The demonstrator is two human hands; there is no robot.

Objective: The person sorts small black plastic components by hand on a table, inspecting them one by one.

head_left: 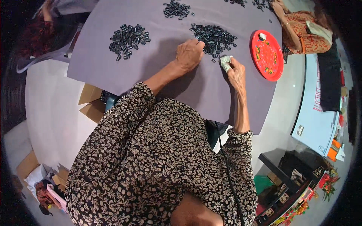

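On the grey-purple tablecloth [166,88] lies a pile of small shiny black pieces [215,37], short and roughly tube-shaped. At this pile's left edge my left hand [189,55] is closed, its fingertips curled under; whatever they pinch is hidden. Just below the pile's right side, my right hand [236,73] grips a crumpled whitish cloth [226,63] between thumb and fingers. A second pile of the same black pieces [129,38] sits to the left, and a smaller black pile [177,10] lies farther back.
A red round tray [268,56] with a small white item on it stands right of my right hand. Another person in an orange patterned top [307,32] works at the far right corner. An open cardboard box [92,101] is below the table's left edge. A dark cable [226,158] hangs before me.
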